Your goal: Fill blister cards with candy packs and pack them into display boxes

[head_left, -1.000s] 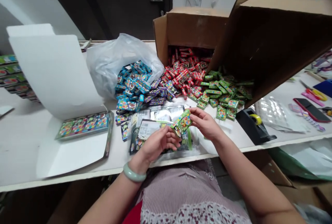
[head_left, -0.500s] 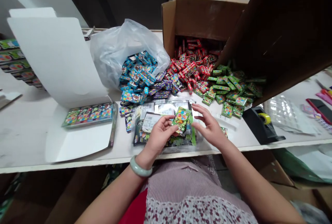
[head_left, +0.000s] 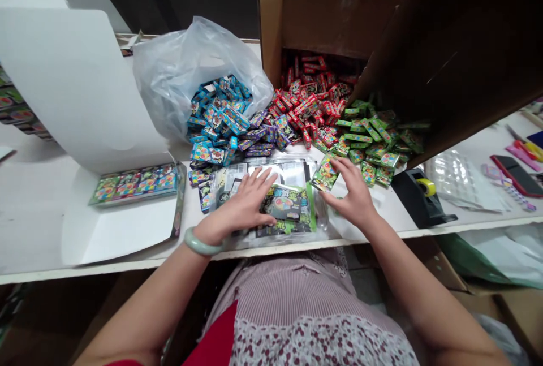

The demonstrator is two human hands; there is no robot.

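Observation:
My left hand [head_left: 248, 202] lies with fingers spread over the stack of clear-wrapped packets [head_left: 303, 222] at the table's front edge. Beside its fingertips, a dark packet with green and coloured print [head_left: 286, 205] rests on that stack. Right of the stack, my right hand [head_left: 351, 193] holds a green packet [head_left: 325, 172] by its right edge, at the near side of the green boxes. Behind the stack are piles of small boxes: blue [head_left: 220, 114], purple [head_left: 258, 138], red [head_left: 311, 106] and green [head_left: 377, 140].
An open white carton [head_left: 114, 236] at the left has a row of coloured packs [head_left: 133, 185]. A plastic bag [head_left: 163, 80] surrounds the blue boxes. A large cardboard box [head_left: 335, 18] stands behind the red ones. A tape dispenser [head_left: 418, 199] and phone [head_left: 515, 175] are at the right.
The green packet has passed from my left hand to my right hand and moved right. My left hand has opened and moved left over the stack. The view has shifted slightly.

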